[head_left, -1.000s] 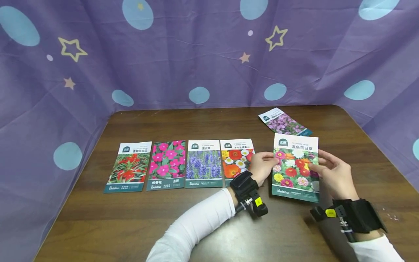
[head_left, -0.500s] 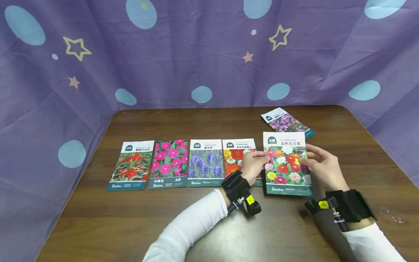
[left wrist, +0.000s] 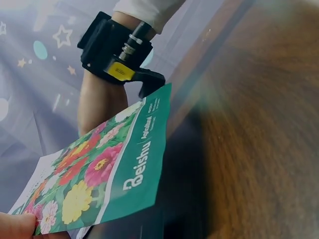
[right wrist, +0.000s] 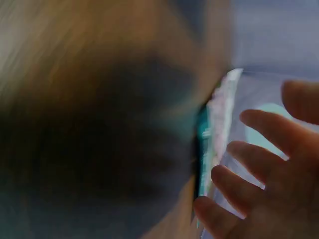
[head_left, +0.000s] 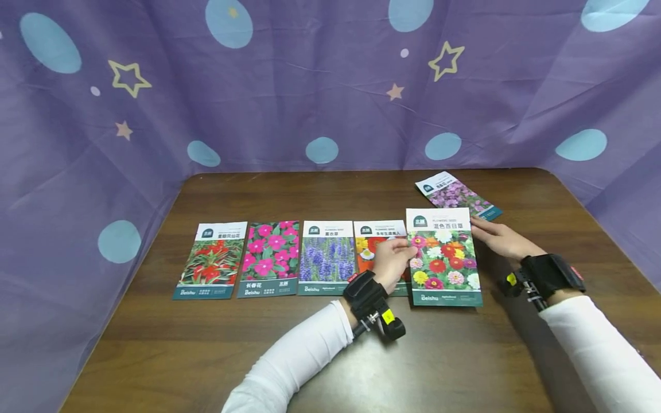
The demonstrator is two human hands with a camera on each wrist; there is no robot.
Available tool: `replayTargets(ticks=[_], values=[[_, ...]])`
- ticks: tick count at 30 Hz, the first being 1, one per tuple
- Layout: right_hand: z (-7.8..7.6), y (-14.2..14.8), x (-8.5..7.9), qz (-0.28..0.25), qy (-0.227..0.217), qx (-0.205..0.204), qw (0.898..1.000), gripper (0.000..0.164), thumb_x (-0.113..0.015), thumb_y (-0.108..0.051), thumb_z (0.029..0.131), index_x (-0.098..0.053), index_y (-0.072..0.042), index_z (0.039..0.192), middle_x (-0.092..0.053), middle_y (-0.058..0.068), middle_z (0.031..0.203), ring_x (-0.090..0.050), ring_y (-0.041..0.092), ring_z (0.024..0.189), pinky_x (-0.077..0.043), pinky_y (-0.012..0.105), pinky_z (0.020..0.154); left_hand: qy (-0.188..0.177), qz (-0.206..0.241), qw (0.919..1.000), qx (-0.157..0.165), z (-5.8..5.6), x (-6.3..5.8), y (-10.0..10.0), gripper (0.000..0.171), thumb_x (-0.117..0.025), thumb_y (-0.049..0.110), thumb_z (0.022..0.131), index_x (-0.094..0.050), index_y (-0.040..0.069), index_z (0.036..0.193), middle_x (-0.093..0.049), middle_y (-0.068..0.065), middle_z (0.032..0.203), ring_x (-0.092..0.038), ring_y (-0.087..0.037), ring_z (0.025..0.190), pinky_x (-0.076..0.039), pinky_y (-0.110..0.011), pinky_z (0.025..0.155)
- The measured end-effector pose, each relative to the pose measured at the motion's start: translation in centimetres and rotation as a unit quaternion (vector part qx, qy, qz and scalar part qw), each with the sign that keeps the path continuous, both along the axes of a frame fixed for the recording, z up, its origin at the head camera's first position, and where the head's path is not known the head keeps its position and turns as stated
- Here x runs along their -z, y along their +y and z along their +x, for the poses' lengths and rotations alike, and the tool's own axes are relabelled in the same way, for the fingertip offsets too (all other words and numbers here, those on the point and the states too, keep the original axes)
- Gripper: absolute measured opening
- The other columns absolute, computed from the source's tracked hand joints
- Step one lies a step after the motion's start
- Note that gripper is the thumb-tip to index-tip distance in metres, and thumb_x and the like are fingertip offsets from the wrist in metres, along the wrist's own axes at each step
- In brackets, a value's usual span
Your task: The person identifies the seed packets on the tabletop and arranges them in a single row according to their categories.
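Note:
A seed packet with mixed zinnia flowers is pinched at its left edge by my left hand. In the left wrist view that packet is tilted above the tabletop, thumb on its edge. My right hand is off it, fingers straight and reaching beyond its right side. Close to those fingertips lies a pale purple-flowered seed packet, slanted at the back. The right wrist view shows the spread fingers beside the purple-flowered packet, seen nearly edge-on. My left hand partly covers a poppy seed packet.
Left of the poppy packet, in a row, lie a lavender seed packet, a pink-flowered packet and a red-flowered packet. The brown wooden table ends at a purple patterned curtain.
The zinnia packet has moved left, partly over the poppy packet's right edge. My right hand has let go of it and moved back toward the purple-flowered packet; my left hand keeps its pinch.

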State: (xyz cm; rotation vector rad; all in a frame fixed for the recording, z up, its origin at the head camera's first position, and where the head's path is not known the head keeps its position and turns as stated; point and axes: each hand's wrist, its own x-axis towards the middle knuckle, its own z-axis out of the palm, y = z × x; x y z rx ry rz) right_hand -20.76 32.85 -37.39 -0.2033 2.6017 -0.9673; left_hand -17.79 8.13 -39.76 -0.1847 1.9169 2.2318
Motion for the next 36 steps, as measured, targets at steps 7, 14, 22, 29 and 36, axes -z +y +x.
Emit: replayTargets(ticks=[7, 14, 22, 29, 36], values=[[-1.0, 0.3, 1.5, 0.109, 0.03, -0.064, 0.992, 0.066, -0.039, -0.038, 0.097, -0.023, 0.012, 0.138, -0.009, 0.031, 0.145, -0.011, 0.055, 0.127, -0.017, 0.067, 0.096, -0.001, -0.004, 1.0, -0.007, 0.0, 0.0, -0.2, 0.018, -0.065, -0.002, 0.08, -0.064, -0.008, 0.097, -0.067, -0.013, 0.079, -0.053, -0.006, 0.061, -0.047, -0.02, 0.058], [-2.2, 1.8, 1.2, 0.148, 0.021, -0.068, 0.986, 0.071, -0.039, -0.047, 0.095, -0.027, 0.006, 0.139, -0.013, 0.032, 0.144, -0.014, 0.057, 0.124, -0.019, 0.068, 0.095, -0.007, -0.016, 0.9999, -0.002, 0.1, 0.0, -0.2, 0.021, -0.065, 0.0, 0.081, -0.064, -0.007, 0.1, -0.067, -0.013, 0.082, -0.055, -0.007, 0.065, -0.05, -0.021, 0.06], [-3.3, 3.7, 1.6, 0.174, 0.023, -0.059, 0.983, 0.068, -0.042, -0.046, 0.094, -0.028, 0.004, 0.138, -0.016, 0.034, 0.142, -0.018, 0.058, 0.121, -0.022, 0.069, 0.093, -0.01, -0.019, 0.9998, -0.005, 0.3, 0.3, 0.2, 0.022, -0.066, -0.001, 0.079, -0.064, -0.007, 0.1, -0.068, -0.014, 0.084, -0.06, -0.01, 0.069, -0.05, -0.02, 0.06], [-2.8, 3.8, 1.3, 0.135, 0.044, -0.034, 0.989, 0.07, -0.041, -0.046, 0.094, -0.023, 0.003, 0.141, -0.014, 0.035, 0.142, -0.018, 0.058, 0.122, -0.021, 0.069, 0.092, -0.023, -0.025, 0.9994, -0.008, 0.3, 0.4, 0.3, 0.023, -0.067, 0.0, 0.079, -0.065, -0.005, 0.1, -0.068, -0.011, 0.085, -0.061, -0.012, 0.071, -0.052, -0.023, 0.063], [0.8, 0.1, -1.3, -0.051, 0.072, 0.034, 0.996, 0.062, -0.042, -0.036, 0.097, -0.026, 0.006, 0.14, -0.035, 0.034, 0.135, -0.051, 0.028, 0.114, -0.045, 0.042, 0.09, -0.016, -0.027, 0.9995, -0.002, 0.1, 0.5, 0.4, 0.021, -0.066, 0.001, 0.079, -0.065, -0.005, 0.099, -0.068, -0.012, 0.083, -0.059, -0.01, 0.069, -0.05, -0.02, 0.06]])
